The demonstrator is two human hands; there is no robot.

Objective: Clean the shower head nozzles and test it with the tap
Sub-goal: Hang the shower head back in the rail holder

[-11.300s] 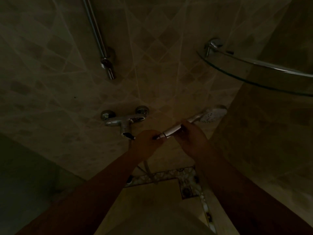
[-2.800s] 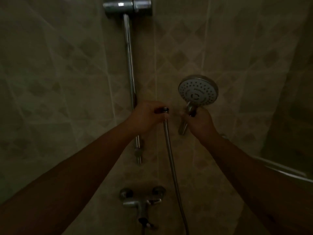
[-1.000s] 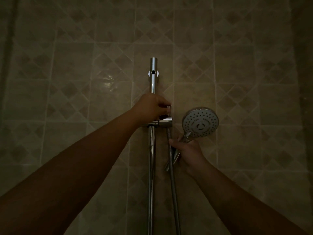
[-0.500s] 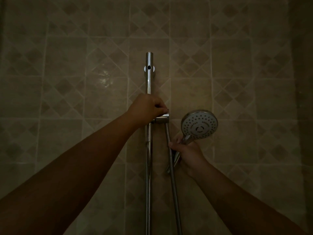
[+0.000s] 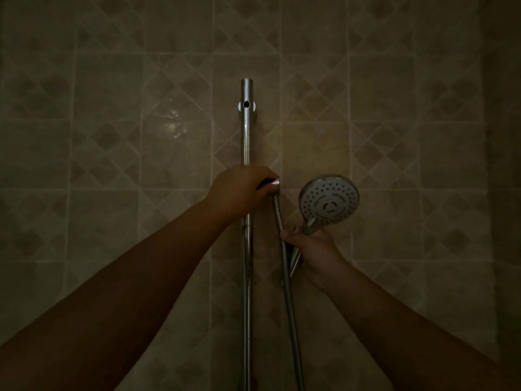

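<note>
In a dim shower stall we face a tiled wall (image 5: 107,153), its diamond-patterned squares filling the view from edge to edge. Down the middle runs a chrome rail (image 5: 246,142), fixed to the tiles near its top, the track on which the shower's holder slides. Our two bare arms reach up from the lower corners toward it.

Our left hand (image 5: 239,193) is curled over the holder (image 5: 275,184) on the rail, fingers wrapped round it so that only its right-hand end shows. We judge the grip is there to steady the holder, or set its height, so the shower head can be seated in it.

A ribbed metal hose (image 5: 287,277) hangs from just beside that holder and drops past our right hand out of the bottom of the view; the slack lets the head be turned freely.

Our right hand (image 5: 315,252) is closed round the handle of the shower head (image 5: 328,200), which stands apart from the holder, just to the right of the rail and raised above the fist. Its round face is tipped toward us, we take it so the rings of small nozzles can be checked by eye. In this light we cannot tell whether they are clean.

No tap is in view and no water runs, so the test looks not yet done.
</note>
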